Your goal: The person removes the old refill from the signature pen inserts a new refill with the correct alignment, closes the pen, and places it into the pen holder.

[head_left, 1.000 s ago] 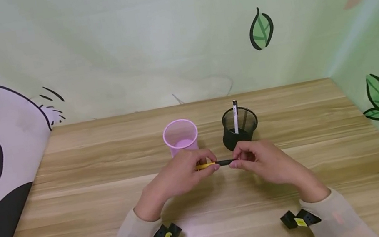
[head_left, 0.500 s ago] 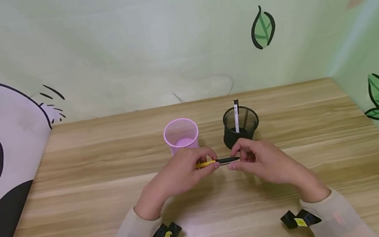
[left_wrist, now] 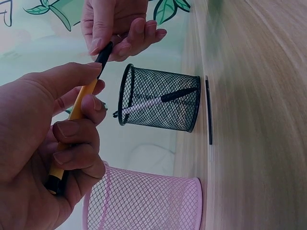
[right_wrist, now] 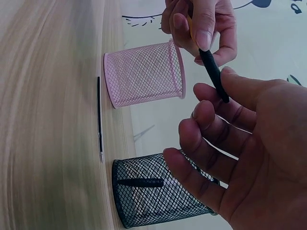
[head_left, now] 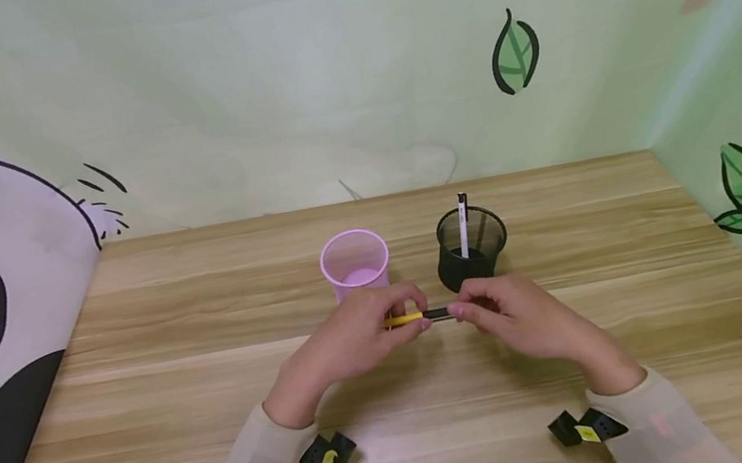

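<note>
A yellow pen (head_left: 405, 319) with a black grip section (right_wrist: 211, 69) spans the space between both hands above the table. My left hand (head_left: 352, 336) holds its yellow barrel (left_wrist: 76, 108), fingers curled round it and thumb near the joint with the black part. Thumb and forefinger of my right hand (head_left: 523, 312) pinch the black tip end, while its other fingers stay loosely bent. A thin black refill (right_wrist: 100, 120) with a clear end lies on the tabletop; in the left wrist view the refill (left_wrist: 209, 112) lies beside the cups.
Behind the left hand stands a pink mesh pen cup (head_left: 356, 263). A black mesh cup (head_left: 456, 270) with a white-and-black pen (head_left: 463, 228) in it stands behind the right hand. The wooden table (head_left: 153, 303) ends at a printed cloth backdrop (head_left: 244, 105).
Half a second ago the right fingers were parted round the black tip; now they pinch it. The left hand has kept its hold, and the cups have not moved.
</note>
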A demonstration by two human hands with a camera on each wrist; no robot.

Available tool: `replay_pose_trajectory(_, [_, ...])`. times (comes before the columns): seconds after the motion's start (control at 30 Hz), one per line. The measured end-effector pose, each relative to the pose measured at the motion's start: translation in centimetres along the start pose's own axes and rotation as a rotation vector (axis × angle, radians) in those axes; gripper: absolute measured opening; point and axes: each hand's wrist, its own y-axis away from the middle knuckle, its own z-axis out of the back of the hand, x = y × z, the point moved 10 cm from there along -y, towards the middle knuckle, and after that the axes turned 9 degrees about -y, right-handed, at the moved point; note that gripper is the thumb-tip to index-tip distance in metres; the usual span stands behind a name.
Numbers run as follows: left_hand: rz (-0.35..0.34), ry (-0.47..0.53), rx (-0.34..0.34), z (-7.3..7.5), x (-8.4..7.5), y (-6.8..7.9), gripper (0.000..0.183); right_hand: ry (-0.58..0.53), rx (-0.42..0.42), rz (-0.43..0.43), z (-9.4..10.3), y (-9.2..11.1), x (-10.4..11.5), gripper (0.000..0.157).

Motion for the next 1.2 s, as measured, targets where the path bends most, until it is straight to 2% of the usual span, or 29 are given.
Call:
replay_pose_trajectory(0.47, [0.005,-0.012,0.024,-0.18,-0.10,0.05,0.015,0.003,-0.014,0.010,0.20,0.11,0.00,0.012])
replay_pose_trajectory(0.7, [-0.001,-0.017,0.013,-0.14,-0.10,0.00,0.014,0.006,-0.019,0.008,0.37,0.12,0.05,0.010])
replay_pose_trajectory(1.0, [0.009,-0.004,0.032,-0.45,-0.08,0.09,0.019,0.002,-0.026,0.009,0.35,0.18,0.12,0.013])
replay_pose_trajectory(1.2, [-0.007,-0.004,0.015,-0.20,-0.17,0.04,0.019,-0.019,-0.038,-0.013,0.50,0.12,-0.17,0.021])
